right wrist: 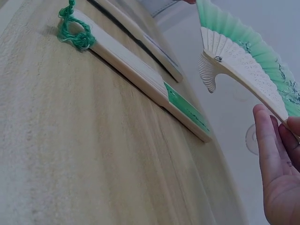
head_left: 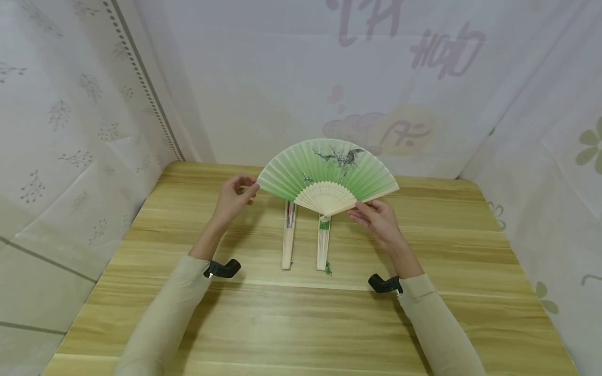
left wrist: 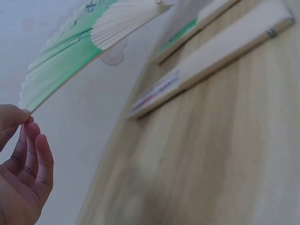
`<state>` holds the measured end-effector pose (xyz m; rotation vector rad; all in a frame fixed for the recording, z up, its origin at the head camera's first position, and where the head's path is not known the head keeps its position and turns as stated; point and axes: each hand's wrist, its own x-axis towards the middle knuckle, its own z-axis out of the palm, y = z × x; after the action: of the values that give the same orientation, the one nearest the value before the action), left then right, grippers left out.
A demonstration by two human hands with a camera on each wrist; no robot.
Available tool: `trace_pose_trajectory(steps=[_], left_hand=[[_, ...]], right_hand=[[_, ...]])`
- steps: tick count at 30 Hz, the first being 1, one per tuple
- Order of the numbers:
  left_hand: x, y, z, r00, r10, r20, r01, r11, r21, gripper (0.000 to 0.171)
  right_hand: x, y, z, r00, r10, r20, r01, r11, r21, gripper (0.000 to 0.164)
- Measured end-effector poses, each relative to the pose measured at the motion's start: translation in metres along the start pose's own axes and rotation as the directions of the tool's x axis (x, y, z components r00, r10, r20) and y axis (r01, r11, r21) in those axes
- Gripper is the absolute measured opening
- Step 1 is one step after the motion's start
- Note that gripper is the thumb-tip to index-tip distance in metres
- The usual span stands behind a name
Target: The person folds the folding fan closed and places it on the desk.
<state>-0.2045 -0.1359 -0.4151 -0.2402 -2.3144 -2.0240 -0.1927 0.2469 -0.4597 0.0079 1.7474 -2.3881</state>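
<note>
Spread wide above the table is a green folding fan [head_left: 287,175] with pale ribs and a dark branch print. My left hand [head_left: 234,198] pinches its left outer corner between thumb and forefinger, as the left wrist view also shows. On the other side my right hand [head_left: 378,222] pinches the right guard stick. Beneath it lie two folded fans side by side: one with a printed end [head_left: 288,235] on the left, and one with a green band and green tassel [head_left: 323,245] on the right. The spread fan hides part of their far ends in the head view.
The wooden table [head_left: 282,324] reaches back to a pale printed cloth [head_left: 263,94]. More patterned cloth hangs on the left [head_left: 61,130] and right [head_left: 555,183]. A black wrist camera [head_left: 226,269] sits on the left cuff, and another camera [head_left: 383,283] on the right.
</note>
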Motion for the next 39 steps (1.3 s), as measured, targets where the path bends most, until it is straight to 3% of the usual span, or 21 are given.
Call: trace_pose_trajectory(steps=[14,39], left_hand=[[0.011,0.008,0.008,1.000,0.011,-0.011,-0.011,0.999,-0.049,0.026],[0.021,0.025,0.018,0.994,0.109,0.002,-0.109,0.993,0.044,0.017]], right_hand=[[0.000,-0.010,0.000,0.999,-0.037,0.030,0.039,0.996,-0.075,0.031],[0.008,-0.018,0.002,0.995,-0.079,0.067,0.095,0.959,-0.266,0.030]])
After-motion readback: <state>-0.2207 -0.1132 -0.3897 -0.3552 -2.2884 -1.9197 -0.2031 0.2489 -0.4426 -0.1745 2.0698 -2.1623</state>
